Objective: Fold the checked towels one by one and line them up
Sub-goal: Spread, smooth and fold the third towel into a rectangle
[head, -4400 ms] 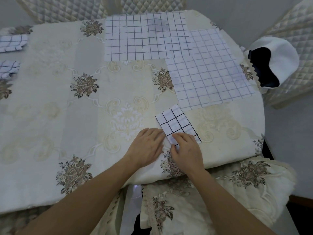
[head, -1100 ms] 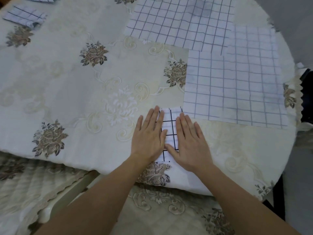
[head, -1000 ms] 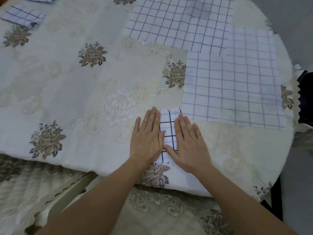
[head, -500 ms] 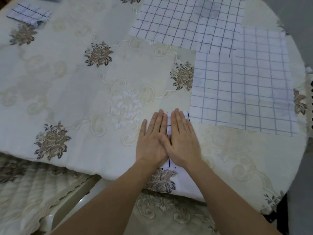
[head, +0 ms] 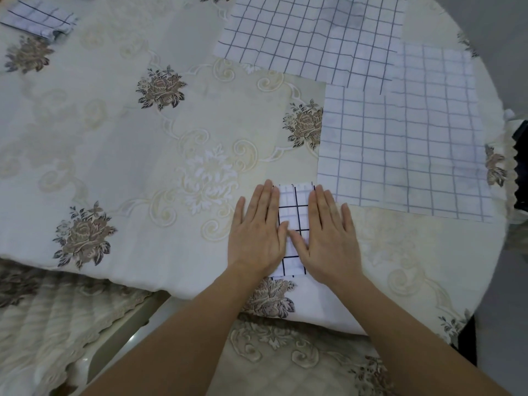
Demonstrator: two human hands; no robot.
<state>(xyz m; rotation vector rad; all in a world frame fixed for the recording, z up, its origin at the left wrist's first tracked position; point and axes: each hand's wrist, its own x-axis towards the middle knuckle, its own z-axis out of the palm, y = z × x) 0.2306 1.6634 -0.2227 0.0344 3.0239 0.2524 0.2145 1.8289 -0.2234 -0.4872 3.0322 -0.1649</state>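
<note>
A small folded checked towel [head: 294,207], white with dark lines, lies near the table's front edge. My left hand [head: 258,232] presses flat on its left side and my right hand [head: 328,235] on its right side, fingers straight, thumbs meeting over the cloth. Two unfolded checked towels lie spread flat: one with pale lines [head: 405,150] just right of my hands, one with darker lines [head: 314,35] at the back. A folded checked towel [head: 40,20] lies at the far left.
The table wears a cream tablecloth [head: 128,144] with brown rose prints. Quilted chair cushions [head: 51,324] stand below the front edge. A dark object [head: 521,172] shows at the right edge.
My hands have slid apart across the folded towel, from touching side by side half a second ago to its left and right sides, so more cloth shows between them.
</note>
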